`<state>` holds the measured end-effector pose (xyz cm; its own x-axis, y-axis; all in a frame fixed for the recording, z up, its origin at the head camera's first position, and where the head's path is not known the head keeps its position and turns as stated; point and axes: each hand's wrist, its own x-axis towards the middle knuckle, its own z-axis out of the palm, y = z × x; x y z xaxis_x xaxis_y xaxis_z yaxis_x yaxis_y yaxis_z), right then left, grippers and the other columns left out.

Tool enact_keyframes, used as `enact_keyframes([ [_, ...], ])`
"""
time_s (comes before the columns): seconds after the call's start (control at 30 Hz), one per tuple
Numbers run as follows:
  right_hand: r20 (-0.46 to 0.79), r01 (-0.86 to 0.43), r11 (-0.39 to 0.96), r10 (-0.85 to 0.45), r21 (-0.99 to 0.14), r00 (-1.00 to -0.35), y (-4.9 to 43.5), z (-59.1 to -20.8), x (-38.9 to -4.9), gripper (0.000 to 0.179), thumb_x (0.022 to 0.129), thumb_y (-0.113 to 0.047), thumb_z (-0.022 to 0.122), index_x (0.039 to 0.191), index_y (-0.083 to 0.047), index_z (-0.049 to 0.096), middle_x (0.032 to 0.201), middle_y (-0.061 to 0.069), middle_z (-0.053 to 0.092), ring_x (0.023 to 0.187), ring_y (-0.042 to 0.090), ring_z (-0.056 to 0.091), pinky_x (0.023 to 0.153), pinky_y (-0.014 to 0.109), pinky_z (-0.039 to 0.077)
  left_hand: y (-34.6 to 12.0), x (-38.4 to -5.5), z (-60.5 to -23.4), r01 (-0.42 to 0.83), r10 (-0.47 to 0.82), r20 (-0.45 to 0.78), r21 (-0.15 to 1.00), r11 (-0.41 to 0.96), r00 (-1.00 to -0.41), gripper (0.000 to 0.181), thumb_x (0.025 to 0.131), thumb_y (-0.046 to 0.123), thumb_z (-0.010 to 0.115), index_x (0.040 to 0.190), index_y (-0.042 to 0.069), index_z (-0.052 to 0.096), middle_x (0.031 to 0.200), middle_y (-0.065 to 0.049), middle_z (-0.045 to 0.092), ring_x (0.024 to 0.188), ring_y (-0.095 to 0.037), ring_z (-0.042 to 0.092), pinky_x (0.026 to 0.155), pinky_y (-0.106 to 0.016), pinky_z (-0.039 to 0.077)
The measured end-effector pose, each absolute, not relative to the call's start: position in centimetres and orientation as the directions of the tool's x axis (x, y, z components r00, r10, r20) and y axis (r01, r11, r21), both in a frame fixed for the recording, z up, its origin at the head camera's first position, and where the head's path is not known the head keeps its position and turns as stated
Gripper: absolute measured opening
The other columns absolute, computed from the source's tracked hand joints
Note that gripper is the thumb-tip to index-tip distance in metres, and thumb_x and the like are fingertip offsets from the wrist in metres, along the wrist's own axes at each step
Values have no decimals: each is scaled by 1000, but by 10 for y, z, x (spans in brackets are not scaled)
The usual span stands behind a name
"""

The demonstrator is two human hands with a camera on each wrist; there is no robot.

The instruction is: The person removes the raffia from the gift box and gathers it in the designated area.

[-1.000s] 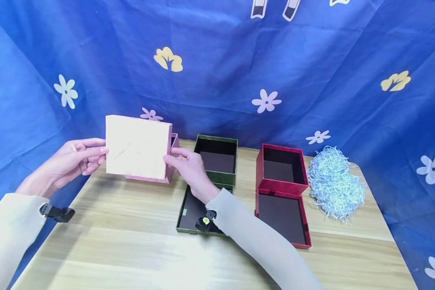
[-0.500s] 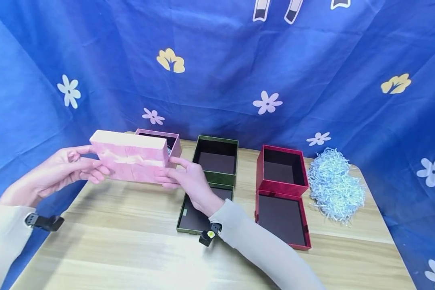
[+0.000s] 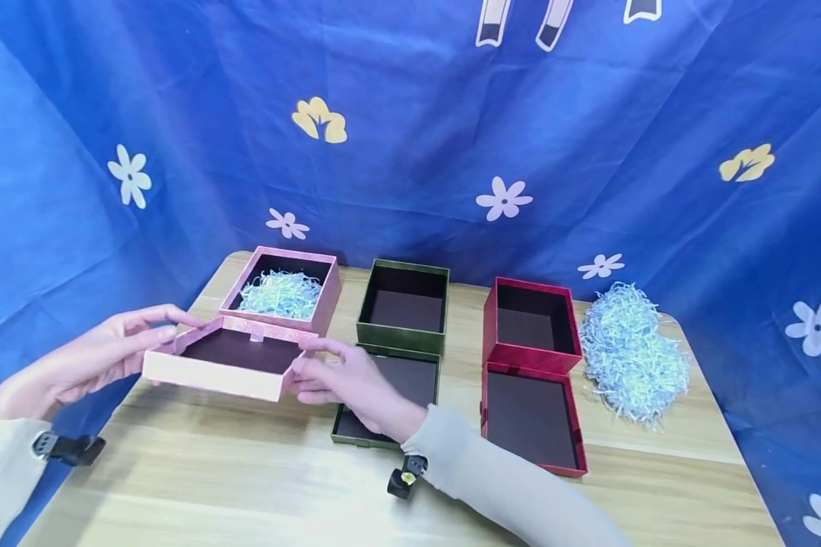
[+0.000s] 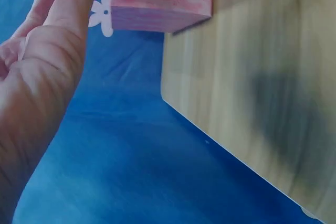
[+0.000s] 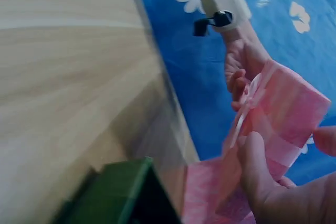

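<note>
A pink box lid [image 3: 212, 378] with a dark inside is held between both hands, above the table in front of the pink box [image 3: 326, 300]. Its hollow side faces up, tilted toward the head camera. My left hand [image 3: 103, 355] grips the lid's left end; my right hand [image 3: 349, 384] pinches the right end between thumb and fingers. In the right wrist view, a pale ribbon bow [image 5: 253, 95] shows on the lid's outer face. Inside the pink box lies light blue shredded paper [image 3: 283, 295]. The left wrist view shows little of the lid, mostly hidden behind the left hand.
Right of the pink box stands an open green box [image 3: 402, 336], its lid [image 3: 410, 372] lying in front. Farther right is a red box [image 3: 535, 359] with its lid [image 3: 530, 418] before it. A heap of blue shredded paper [image 3: 635, 357] sits near the table's right edge.
The lid has turned from its pale outer face showing to its dark inside showing. It has come down and nearer, uncovering the shredded paper in the pink box. Both hands still hold it.
</note>
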<state>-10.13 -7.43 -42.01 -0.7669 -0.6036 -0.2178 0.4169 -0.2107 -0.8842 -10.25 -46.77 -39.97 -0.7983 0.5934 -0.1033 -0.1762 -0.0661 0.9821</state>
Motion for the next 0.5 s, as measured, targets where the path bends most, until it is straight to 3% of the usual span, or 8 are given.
enact_keyframes([
  [0.13,-244,422,-162,-613,-892,-752,-79,-430,-93,56,101,-1,76,153,-6,56,105,15,80,100,33,79,87,39,64,-473,-95,-412,-189,594,-196,979,75,-780,42,114,-7,37,151,9,49,116,-14,75,99,-24,76,79,-38,65],
  [0.3,-309,455,-129,-571,-881,-761,-90,-439,-83,83,91,15,76,162,-16,46,115,19,66,85,26,76,83,41,65,-480,-89,-435,-223,639,-242,968,111,-730,46,113,-7,40,155,11,37,134,-24,68,111,-35,73,86,-45,63],
  [0.5,-358,497,-143,-529,-856,-769,-107,-447,-77,100,85,29,68,165,-19,32,125,18,55,92,29,73,88,48,64,-485,-83,-451,-246,664,-245,965,95,-706,56,114,-8,37,165,7,22,154,-16,58,133,-35,63,100,-49,59],
])
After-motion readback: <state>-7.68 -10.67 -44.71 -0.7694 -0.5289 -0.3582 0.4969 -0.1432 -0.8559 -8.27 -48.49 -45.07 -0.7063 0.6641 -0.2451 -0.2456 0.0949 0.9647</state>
